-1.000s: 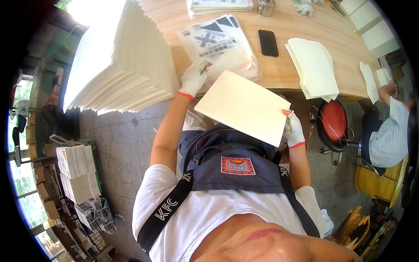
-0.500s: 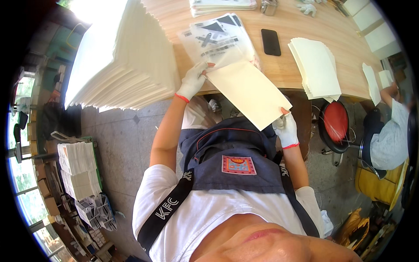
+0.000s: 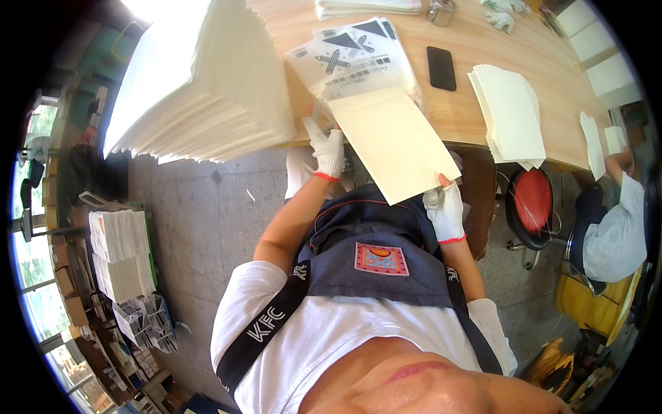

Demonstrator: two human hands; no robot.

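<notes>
A cream sheet or thin stack of paper [image 3: 396, 148] slants over the table's front edge. My right hand [image 3: 445, 210], in a white glove with bare fingertips, pinches its near right corner, thumb on top. My left hand [image 3: 325, 150], gloved the same way, is beside the paper's left edge with thumb and forefinger apart. Beyond the paper lies a pile of clear printed plastic bags [image 3: 358, 58] with black pencil drawings. The paper's far edge meets the near end of the top bag; I cannot tell whether it is inside.
A tall stack of white paper [image 3: 207, 96] stands at the table's left. A black phone [image 3: 441, 68], a cream paper stack [image 3: 509, 114] and a metal tin [image 3: 440, 12] are on the wooden table [image 3: 476, 41]. To the right are a red-seated stool [image 3: 531, 200] and another person [image 3: 614, 228].
My left hand has let go of the paper's far left corner and come down toward me. The paper has turned a little more upright, its far edge at the bag, my right hand still holding it.
</notes>
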